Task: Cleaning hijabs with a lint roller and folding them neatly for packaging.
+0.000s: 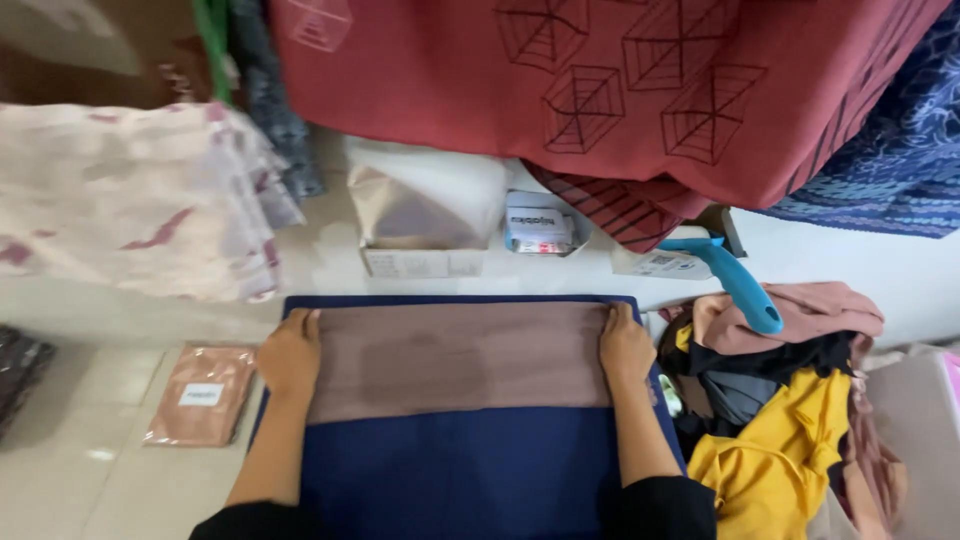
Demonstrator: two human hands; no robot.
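Where the navy mat (470, 470) lies spread across the pale floor (90, 480), a folded band of dusty-pink cloth (460, 360) stretched flat over its far half, long edges running side to side, a darker squarish patch near its middle. At the cloth's left end, the left hand (291, 355) palm down, fingers (308, 322) curled over the far corner and pressing the fabric to the mat, not closed into a fist. At the right end, the right hand (626, 347) likewise flat on the cloth, fingers (620, 315) hooked over the far edge, gripping only that edge. Both forearms bare, black sleeves (660, 510) at the bottom of the view.

To the left of the mat, apart from it, a flat clear packet (203, 393) with pinkish fabric inside and a white label. To the right, just beside the mat, a heap of clothes (780, 420) in yellow, black, grey and pink, with a turquoise handle (735, 280) resting on top. Beyond the mat, against the wall, a white box (425, 215) and a smaller white-and-blue carton (540, 230). Hanging above, a red cloth with dark web-like squares (600, 90), a blue patterned cloth (900, 150) at far right, a pale pink-blotched cloth (130, 200) at left
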